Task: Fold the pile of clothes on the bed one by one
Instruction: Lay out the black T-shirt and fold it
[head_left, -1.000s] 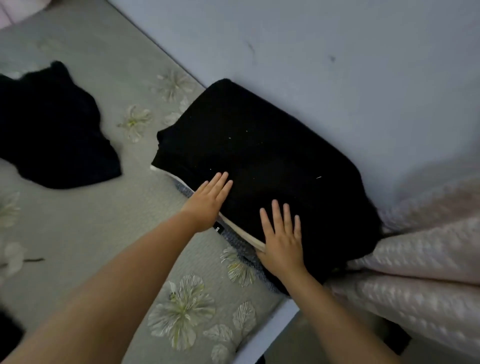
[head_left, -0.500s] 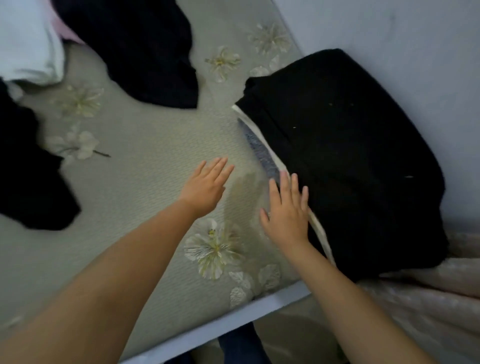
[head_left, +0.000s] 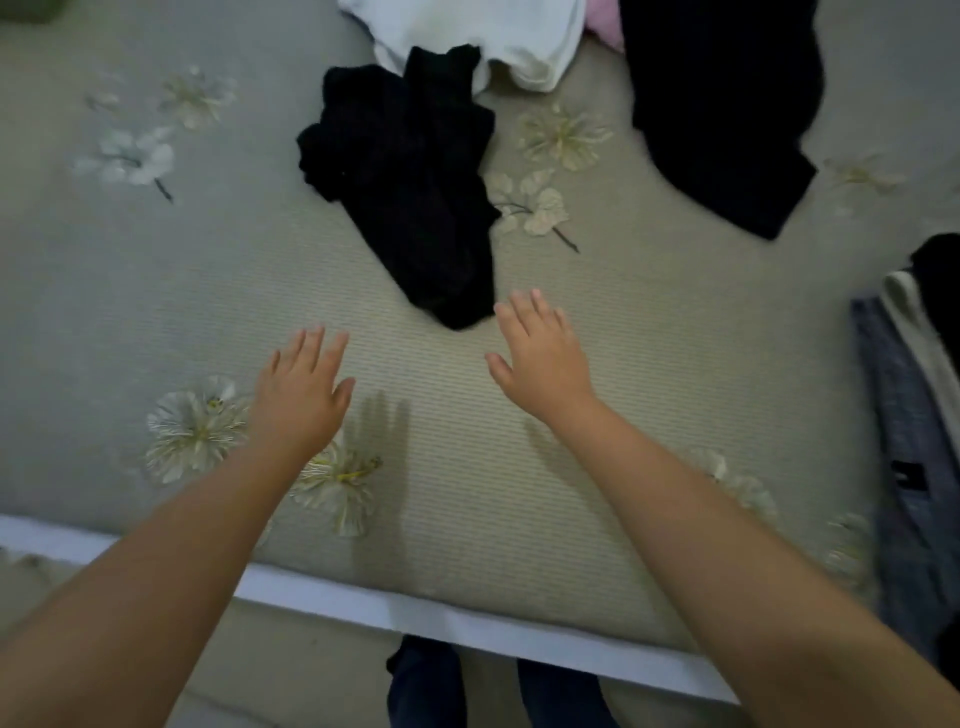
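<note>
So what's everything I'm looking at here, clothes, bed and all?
crumpled black garment: one, black, middle of the bed, just beyond the right hand
large black garment: one, black, far right, spread out
white garment: one, white, top edge
pink cloth: one, pink, peeking out beside the white garment
folded stack: one, black, cream and grey layers, right edge
bed cover: one, pale grey-green with flower prints
bed edge: one, white, near side
legs: two, dark trousers, below the bed edge
left hand: open, over the cover
right hand: open, beside the crumpled black garment

Both hands (head_left: 415, 379) flat, empty, above bed (head_left: 467, 493).
</note>
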